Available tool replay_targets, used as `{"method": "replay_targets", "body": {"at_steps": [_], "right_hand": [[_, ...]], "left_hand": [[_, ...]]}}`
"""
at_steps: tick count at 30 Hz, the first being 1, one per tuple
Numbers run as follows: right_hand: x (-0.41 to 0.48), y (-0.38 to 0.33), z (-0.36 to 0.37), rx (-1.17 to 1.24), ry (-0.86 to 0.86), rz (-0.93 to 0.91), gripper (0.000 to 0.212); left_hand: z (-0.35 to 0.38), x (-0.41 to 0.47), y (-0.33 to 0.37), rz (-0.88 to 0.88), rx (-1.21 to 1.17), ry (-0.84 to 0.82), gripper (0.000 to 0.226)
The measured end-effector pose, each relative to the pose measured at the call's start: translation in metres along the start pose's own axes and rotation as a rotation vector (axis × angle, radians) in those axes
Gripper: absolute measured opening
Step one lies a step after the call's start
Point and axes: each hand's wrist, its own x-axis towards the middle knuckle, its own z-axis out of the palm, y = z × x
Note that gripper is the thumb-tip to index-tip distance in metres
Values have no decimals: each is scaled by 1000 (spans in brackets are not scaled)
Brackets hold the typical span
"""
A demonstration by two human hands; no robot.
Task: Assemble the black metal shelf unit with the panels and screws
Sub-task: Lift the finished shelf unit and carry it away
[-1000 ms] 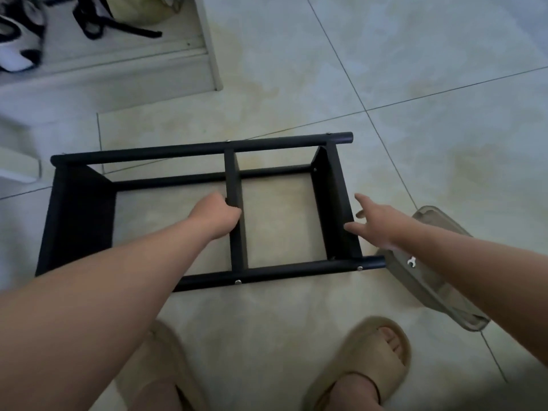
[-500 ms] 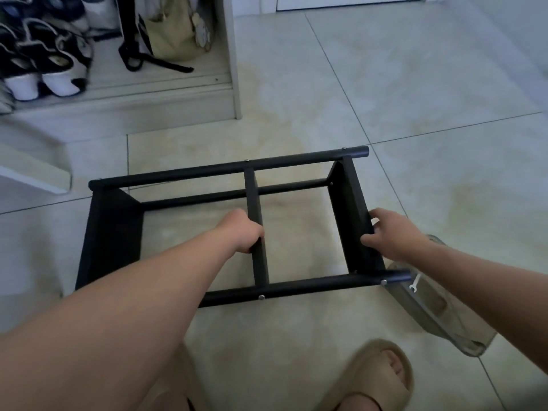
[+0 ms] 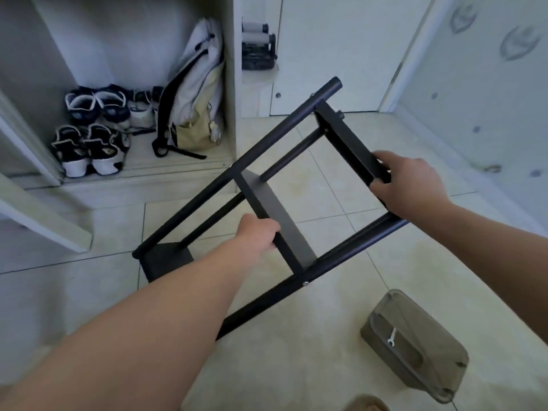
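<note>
Between two hands, the black shelf unit is held tilted, its left end low by the floor tiles and its right end raised. The left hand curls round the edge of the middle panel. The right hand wraps its fingers over the raised end panel. A screw shows at a rail joint, so assembly looks nearly done. The step in hand is probably turning the unit upright. The next move calls for firm two-handed support while the low end pivots, clear of the clear tray and small wrench right of the unit. No brand, label or writing is legible.
</note>
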Motion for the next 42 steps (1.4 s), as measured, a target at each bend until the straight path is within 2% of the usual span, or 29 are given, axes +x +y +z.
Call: {"method": "replay_targets", "body": {"at_steps": [5,10,16,22,26,31,33,35,38,40,42], "right_hand": [[4,-23,-42,-118,229,-144,28],[4,-41,-53,-214,399,-330,43],[8,-58,-46,-267,463,-508,43],[-2,-69,-31,-323,577,-709,46],[-11,-58,-26,-305,599,-735,50],[-20,-61,-23,-273,573,-688,54],[-27,-63,-22,-241,414,-609,60],[-42,-63,-22,-253,228,-510,69],[-74,-66,-19,-294,231,-477,69],[-98,-71,-11,-305,211,-490,68],[-120,-76,2,-283,145,-496,70]], "left_hand": [[11,1,17,73,-149,-44,29],[22,13,18,34,-333,-111,31],[30,22,9,-9,-418,-183,35],[32,22,-11,-69,-388,-153,34],[32,12,-12,-133,-408,-147,34],[24,-4,-9,-127,-213,-141,23],[16,-13,-5,-139,-99,-162,13],[8,-26,1,-103,145,-179,9],[-16,-46,3,124,616,-168,14],[-40,-58,-1,317,906,-143,35],[-62,-71,-5,410,1055,-108,48]]}}
